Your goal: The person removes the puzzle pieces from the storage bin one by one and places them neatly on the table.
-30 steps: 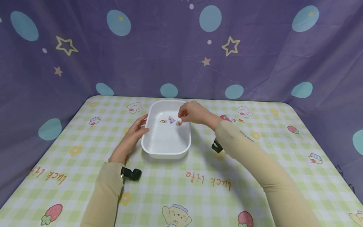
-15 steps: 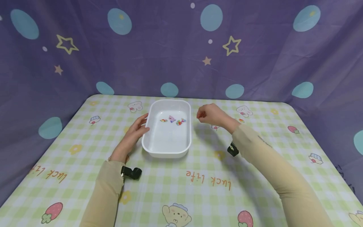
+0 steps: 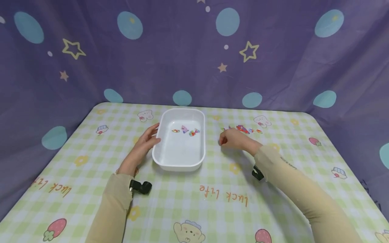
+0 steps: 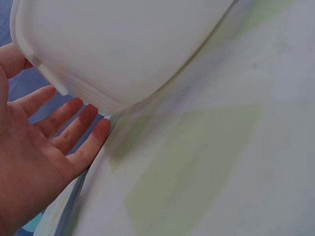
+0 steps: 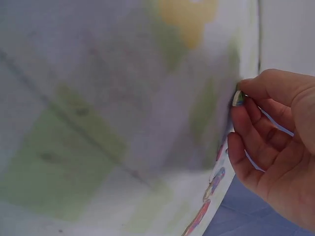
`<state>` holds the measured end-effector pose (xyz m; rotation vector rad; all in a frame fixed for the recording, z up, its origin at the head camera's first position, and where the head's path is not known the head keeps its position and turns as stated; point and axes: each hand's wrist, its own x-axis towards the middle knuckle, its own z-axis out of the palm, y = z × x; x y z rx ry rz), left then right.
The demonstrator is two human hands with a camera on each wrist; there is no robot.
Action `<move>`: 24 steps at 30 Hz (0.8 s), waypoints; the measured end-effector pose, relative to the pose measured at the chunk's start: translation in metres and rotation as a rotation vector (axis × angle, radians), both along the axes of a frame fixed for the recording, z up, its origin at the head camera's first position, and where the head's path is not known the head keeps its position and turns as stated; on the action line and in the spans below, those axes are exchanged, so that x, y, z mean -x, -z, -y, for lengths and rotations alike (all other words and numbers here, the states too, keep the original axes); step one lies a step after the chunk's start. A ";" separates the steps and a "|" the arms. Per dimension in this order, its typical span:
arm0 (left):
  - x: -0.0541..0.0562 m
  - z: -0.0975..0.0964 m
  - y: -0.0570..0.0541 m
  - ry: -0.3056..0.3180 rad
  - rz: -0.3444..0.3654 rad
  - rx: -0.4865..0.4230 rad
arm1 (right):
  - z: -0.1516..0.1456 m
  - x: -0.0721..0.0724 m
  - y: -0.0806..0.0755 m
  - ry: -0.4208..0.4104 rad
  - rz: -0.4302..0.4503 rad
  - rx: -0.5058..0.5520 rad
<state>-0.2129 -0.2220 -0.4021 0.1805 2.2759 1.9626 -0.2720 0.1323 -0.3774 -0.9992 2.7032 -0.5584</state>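
Your right grip (image 3: 235, 139) pinches a small coloured piece (image 5: 238, 99) between thumb and fingertips, toward the far edge of the table (image 3: 179, 202); your left grip (image 3: 142, 145) rests, fingers spread, against the white tray (image 3: 179, 150).

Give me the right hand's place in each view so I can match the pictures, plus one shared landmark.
Head: the right hand is right of centre, to the right of the white tray.
Left wrist: not in it; only the left hand shows.
Right wrist: at the right edge, pinching a small item.
Shared landmark: the green-and-white checked tablecloth.
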 end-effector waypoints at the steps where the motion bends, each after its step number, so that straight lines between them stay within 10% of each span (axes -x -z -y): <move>1: 0.000 0.000 0.000 -0.003 0.004 -0.003 | 0.000 -0.001 0.001 -0.002 -0.002 -0.004; 12: 0.000 0.000 0.002 0.000 -0.009 0.004 | 0.008 0.002 -0.009 0.014 -0.005 -0.089; 24: 0.001 -0.001 0.002 -0.002 -0.004 -0.002 | 0.058 0.018 -0.043 0.045 -0.174 0.067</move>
